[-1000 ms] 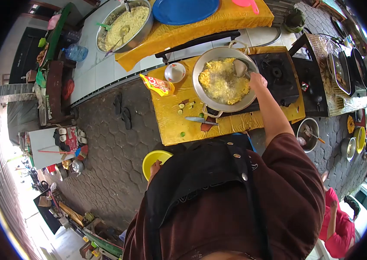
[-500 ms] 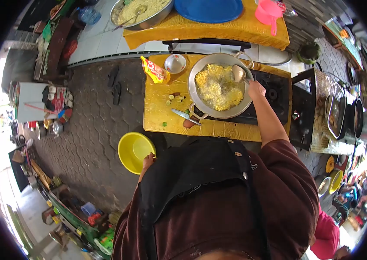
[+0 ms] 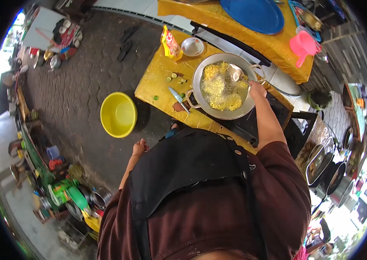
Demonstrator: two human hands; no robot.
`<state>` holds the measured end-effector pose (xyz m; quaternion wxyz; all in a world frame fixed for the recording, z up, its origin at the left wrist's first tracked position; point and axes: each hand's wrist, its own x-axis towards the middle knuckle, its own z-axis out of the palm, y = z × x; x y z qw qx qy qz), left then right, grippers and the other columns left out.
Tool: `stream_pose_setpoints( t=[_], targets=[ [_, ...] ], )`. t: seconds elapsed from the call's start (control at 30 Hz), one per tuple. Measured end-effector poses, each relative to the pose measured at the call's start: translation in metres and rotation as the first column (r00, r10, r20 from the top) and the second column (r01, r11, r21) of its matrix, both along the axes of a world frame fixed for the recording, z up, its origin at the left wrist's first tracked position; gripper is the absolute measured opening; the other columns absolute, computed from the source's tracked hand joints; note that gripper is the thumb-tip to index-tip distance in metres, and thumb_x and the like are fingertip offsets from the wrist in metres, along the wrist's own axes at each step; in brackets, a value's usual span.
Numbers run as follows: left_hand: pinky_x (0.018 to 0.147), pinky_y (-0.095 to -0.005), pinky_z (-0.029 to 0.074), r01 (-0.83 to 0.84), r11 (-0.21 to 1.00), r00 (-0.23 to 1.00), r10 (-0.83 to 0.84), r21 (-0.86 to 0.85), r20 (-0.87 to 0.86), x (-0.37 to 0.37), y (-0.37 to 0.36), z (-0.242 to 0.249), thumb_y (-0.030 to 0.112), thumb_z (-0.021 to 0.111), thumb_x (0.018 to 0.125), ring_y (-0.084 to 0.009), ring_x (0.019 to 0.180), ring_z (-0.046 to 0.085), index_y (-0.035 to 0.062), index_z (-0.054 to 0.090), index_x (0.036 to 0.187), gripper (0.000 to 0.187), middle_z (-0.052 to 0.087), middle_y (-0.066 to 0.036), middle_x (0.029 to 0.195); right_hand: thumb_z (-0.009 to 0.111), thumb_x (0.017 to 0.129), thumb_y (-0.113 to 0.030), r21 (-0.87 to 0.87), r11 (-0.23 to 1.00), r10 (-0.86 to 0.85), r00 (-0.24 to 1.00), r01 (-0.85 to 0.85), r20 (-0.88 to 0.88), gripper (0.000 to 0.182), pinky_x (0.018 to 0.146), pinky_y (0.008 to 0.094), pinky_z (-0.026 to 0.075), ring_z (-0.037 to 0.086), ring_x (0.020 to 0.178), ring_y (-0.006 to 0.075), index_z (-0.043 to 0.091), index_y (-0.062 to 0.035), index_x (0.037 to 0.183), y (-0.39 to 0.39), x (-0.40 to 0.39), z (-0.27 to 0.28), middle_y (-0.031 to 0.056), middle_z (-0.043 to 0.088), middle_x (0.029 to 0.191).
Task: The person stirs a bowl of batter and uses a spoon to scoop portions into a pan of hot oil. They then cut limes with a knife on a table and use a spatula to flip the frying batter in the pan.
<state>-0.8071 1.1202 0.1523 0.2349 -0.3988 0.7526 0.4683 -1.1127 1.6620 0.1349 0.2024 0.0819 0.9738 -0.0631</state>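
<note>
My right hand point(image 3: 258, 89) is wrapped round the handle of a metal ladle point(image 3: 236, 73). The ladle's bowl rests in the bubbling oil of a wide metal wok point(image 3: 197, 80), at its upper right side. Yellow pieces of food point(image 3: 220, 89) fry in that oil. Low on the left, my left hand point(image 3: 140, 148) hangs in the air with loosely bent fingers and nothing visible in it. Beyond it, a yellow plastic basin point(image 3: 118, 115) appears over the dark paved floor, a gap away from the fingers.
On the gold-covered table lie a knife point(image 3: 178, 99), cut limes point(image 3: 174, 76), an oil pouch point(image 3: 171, 44) and a white bowl point(image 3: 192, 47). A black stove point(image 3: 274, 104) sits under the wok. Behind stands another table with a blue tray point(image 3: 255, 15) and a pink dipper point(image 3: 302, 45).
My left hand has let go of the yellow basin, and a gap now separates them. The whole view has turned. My right hand still holds the ladle in the wok.
</note>
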Motion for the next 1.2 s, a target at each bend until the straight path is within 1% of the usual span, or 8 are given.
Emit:
stream_pose_setpoints(
  t=[0.3, 0.6, 0.67, 0.9, 1.07, 1.1, 1.17, 1.2],
  targets=[
    [0.046, -0.0273, 0.044, -0.285, 0.956, 0.952, 0.291, -0.071, 0.095, 0.058, 0.016, -0.005, 0.038, 0.040, 0.089, -0.0158, 0.051, 0.055, -0.0014, 0.053, 0.094, 0.042, 0.057, -0.009, 0.067, 0.047, 0.081, -0.012, 0.062, 0.998, -0.028, 0.988, 0.019, 0.149, 0.038, 0.078, 0.0386, 0.045, 0.055, 0.102, 0.0243, 0.051, -0.0247, 0.116, -0.004, -0.010, 0.025, 0.0049, 0.056, 0.112],
    [0.047, -0.0262, 0.044, -0.005, 0.995, 0.999, 0.009, -0.099, 0.036, 0.080, 0.016, -0.026, 0.038, 0.042, 0.088, -0.0134, 0.052, 0.054, 0.0039, 0.055, 0.096, 0.037, 0.059, -0.007, 0.070, 0.043, 0.077, -0.003, 0.199, 0.970, 0.128, 0.990, -0.136, 0.055, 0.038, 0.078, 0.0397, 0.046, 0.053, 0.103, 0.0254, 0.054, -0.0165, 0.110, -0.022, -0.004, 0.061, 0.0078, 0.055, 0.111],
    [0.047, -0.0262, 0.044, -0.253, 0.967, 0.961, 0.253, -0.012, 0.109, 0.072, 0.027, -0.010, 0.038, 0.042, 0.088, -0.0124, 0.055, 0.055, 0.0040, 0.055, 0.096, 0.037, 0.061, -0.008, 0.073, 0.043, 0.077, -0.003, 0.198, 0.971, 0.120, 0.990, -0.133, 0.074, 0.037, 0.078, 0.0396, 0.046, 0.053, 0.103, 0.0252, 0.054, -0.0167, 0.110, -0.018, -0.006, 0.054, 0.0080, 0.054, 0.112],
    [0.048, -0.0264, 0.044, -0.412, 0.907, 0.911, 0.406, 0.085, 0.073, 0.110, 0.032, -0.028, 0.039, 0.043, 0.088, -0.0124, 0.057, 0.056, 0.0041, 0.056, 0.097, 0.038, 0.061, -0.008, 0.075, 0.044, 0.081, -0.009, 0.267, 0.948, 0.171, 0.985, -0.171, 0.022, 0.023, 0.075, 0.0409, 0.048, 0.056, 0.098, 0.0275, 0.057, -0.0095, 0.100, -0.034, -0.002, 0.062, 0.0094, 0.056, 0.107],
    [0.054, -0.0303, 0.047, -0.339, 0.940, 0.931, 0.339, -0.029, 0.136, 0.146, 0.047, -0.016, 0.040, 0.043, 0.087, -0.0172, 0.062, 0.059, 0.0037, 0.056, 0.098, 0.040, 0.062, -0.009, 0.076, 0.044, 0.081, -0.009, 0.279, 0.943, 0.215, 0.972, -0.181, -0.098, 0.024, 0.073, 0.0410, 0.049, 0.058, 0.092, 0.0280, 0.055, -0.0093, 0.102, -0.043, 0.023, 0.092, 0.0089, 0.055, 0.103],
    [0.057, -0.0313, 0.047, -0.046, 0.992, 0.994, 0.057, -0.116, 0.092, 0.182, 0.032, -0.074, 0.040, 0.043, 0.087, -0.0190, 0.064, 0.060, 0.0035, 0.056, 0.098, 0.040, 0.062, -0.010, 0.076, 0.044, 0.080, -0.008, 0.292, 0.929, 0.271, 0.956, -0.228, -0.114, 0.025, 0.071, 0.0414, 0.049, 0.059, 0.090, 0.0287, 0.055, -0.0093, 0.102, -0.040, 0.029, 0.085, 0.0093, 0.055, 0.102],
    [0.064, -0.0335, 0.048, 0.457, 0.767, 0.879, -0.469, -0.450, 0.093, 0.246, 0.004, -0.175, 0.039, 0.044, 0.086, -0.0227, 0.068, 0.062, 0.0031, 0.056, 0.096, 0.039, 0.062, -0.012, 0.077, 0.045, 0.079, -0.007, 0.315, 0.911, 0.321, 0.938, -0.267, -0.131, 0.026, 0.070, 0.0418, 0.048, 0.059, 0.088, 0.0295, 0.055, -0.0093, 0.102, -0.035, 0.043, 0.082, 0.0097, 0.055, 0.101],
    [0.066, -0.0337, 0.048, 0.384, 0.843, 0.922, -0.372, -0.377, 0.107, 0.241, 0.003, -0.174, 0.039, 0.044, 0.086, -0.0237, 0.069, 0.062, 0.0029, 0.055, 0.096, 0.039, 0.062, -0.012, 0.077, 0.044, 0.079, -0.007, 0.255, 0.926, 0.327, 0.928, -0.278, -0.177, 0.025, 0.070, 0.0420, 0.048, 0.059, 0.087, 0.0303, 0.055, -0.0090, 0.101, -0.036, 0.052, 0.083, 0.0102, 0.055, 0.101]
  ],
)
